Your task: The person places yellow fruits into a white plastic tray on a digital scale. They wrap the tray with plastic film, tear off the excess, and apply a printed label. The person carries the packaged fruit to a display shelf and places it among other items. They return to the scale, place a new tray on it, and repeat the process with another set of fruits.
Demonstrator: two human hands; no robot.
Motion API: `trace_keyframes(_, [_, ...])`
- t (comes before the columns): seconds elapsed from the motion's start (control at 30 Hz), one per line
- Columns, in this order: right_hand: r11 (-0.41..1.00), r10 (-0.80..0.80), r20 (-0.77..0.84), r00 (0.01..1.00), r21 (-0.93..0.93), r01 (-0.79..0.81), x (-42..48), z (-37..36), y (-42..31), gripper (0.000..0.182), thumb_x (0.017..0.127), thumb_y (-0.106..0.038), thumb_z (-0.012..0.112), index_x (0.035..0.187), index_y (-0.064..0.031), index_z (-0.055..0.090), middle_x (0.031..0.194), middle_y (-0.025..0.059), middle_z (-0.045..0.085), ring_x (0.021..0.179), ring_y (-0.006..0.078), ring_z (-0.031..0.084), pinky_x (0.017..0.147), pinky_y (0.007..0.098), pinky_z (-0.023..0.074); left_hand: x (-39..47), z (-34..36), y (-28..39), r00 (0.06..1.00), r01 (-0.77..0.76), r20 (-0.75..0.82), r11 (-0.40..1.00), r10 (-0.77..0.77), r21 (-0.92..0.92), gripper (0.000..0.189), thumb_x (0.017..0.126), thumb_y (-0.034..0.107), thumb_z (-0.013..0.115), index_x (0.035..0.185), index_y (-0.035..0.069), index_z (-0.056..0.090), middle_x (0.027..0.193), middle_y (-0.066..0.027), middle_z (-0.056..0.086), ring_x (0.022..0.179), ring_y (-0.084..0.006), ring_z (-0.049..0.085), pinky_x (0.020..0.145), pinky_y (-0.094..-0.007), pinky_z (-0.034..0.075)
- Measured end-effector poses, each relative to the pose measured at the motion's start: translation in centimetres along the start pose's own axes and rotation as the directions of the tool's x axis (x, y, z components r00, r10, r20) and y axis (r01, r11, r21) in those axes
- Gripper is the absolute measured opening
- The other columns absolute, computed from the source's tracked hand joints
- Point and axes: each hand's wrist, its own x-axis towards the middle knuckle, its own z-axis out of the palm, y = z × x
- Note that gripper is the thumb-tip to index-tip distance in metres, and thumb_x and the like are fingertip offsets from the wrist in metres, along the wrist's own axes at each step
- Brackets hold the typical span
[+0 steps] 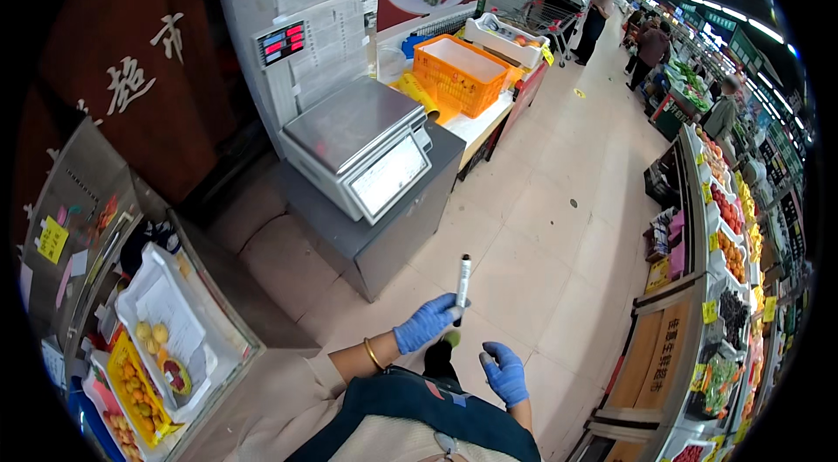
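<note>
In my blue-gloved left hand (425,326) is a marker pen (463,282) with a white barrel and dark ends, held upright between thumb and fingers. A gold bangle (373,354) circles that wrist. My right hand (505,373), gloved in blue too, hangs free at the right of my dark apron (432,413), its fingers bent and apart with nothing in them. Ahead and to the left, a weighing scale (357,128) with a metal platform and a bright screen (391,174) stands on a grey cabinet (399,236). Neither hand touches it.
At left, a counter holds a white tray (196,357) and a yellow crate (121,357) of fruit. Beyond the scale sits an orange plastic crate (455,85). Fruit shelves (668,344) line the aisle's right side. A person (592,23) stands near a shopping cart (537,10).
</note>
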Motion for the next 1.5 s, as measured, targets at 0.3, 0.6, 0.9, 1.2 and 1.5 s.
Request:
trace_keyframes(0.3, [1.0,-0.016,-0.114,0.993,0.002,0.016,22.1,-8.4,4.4,0.025,0.083,-0.02,0.062,0.099,-0.0016,0.063,0.091,0.0145,0.065,0.08,0.0238,0.063,0.073,0.0311,0.049,21.4,0.0,4.0,0.965,0.193,-0.158,0.975,-0.209,-0.106,0.022,0.092,0.027,0.051,0.103,0.01,0.059,0.078,0.0026,0.056,0.07,-0.0053,0.049,0.064,-0.0211,0.041])
trace_keyframes(0.6, [0.987,0.007,0.11,0.994,0.161,-0.024,43.0,-12.8,4.3,0.022,0.084,-0.013,0.062,0.102,0.0002,0.062,0.091,0.009,0.065,0.081,0.015,0.06,0.075,0.0278,0.0477,38.0,-6.3,7.2,0.807,0.146,-0.497,0.924,-0.318,-0.354,0.019,0.092,0.025,0.049,0.096,0.008,0.058,0.069,-0.0003,0.053,0.048,-0.0065,0.043,0.043,-0.0209,0.035])
trace_keyframes(0.9, [0.964,0.077,0.258,0.963,0.228,-0.138,60.5,-12.1,3.7,0.02,0.088,-0.011,0.057,0.102,0.0019,0.06,0.094,0.0079,0.063,0.088,0.014,0.057,0.08,0.0266,0.0458,54.9,-14.1,8.5,0.8,0.044,-0.545,0.93,-0.251,-0.364,0.013,0.09,0.02,0.051,0.098,0.01,0.049,0.07,-0.0009,0.052,0.05,-0.007,0.046,0.045,-0.0234,0.041])
trace_keyframes(1.2, [0.968,-0.133,0.576,0.806,0.252,-0.02,80.3,-4.9,0.0,0.021,0.088,-0.015,0.055,0.103,0.0002,0.06,0.091,0.0083,0.063,0.084,0.0148,0.058,0.079,0.0271,0.046,62.9,-20.5,9.1,0.658,0.043,-0.696,0.937,-0.287,-0.347,0.017,0.088,0.02,0.053,0.099,0.008,0.055,0.071,-0.0001,0.052,0.056,-0.0078,0.047,0.052,-0.0246,0.042])
trace_keyframes(1.5, [0.898,0.054,0.731,0.68,0.262,-0.353,100.4,10.0,3.2,0.026,0.088,-0.024,0.058,0.106,-0.0052,0.059,0.091,0.002,0.061,0.078,0.0112,0.058,0.066,0.0213,0.0422,67.0,-26.7,8.9,0.344,-0.085,-0.85,0.889,-0.398,-0.451,0.023,0.089,0.013,0.053,0.11,0.005,0.055,0.075,-0.0005,0.053,0.058,-0.0069,0.047,0.052,-0.0216,0.042])
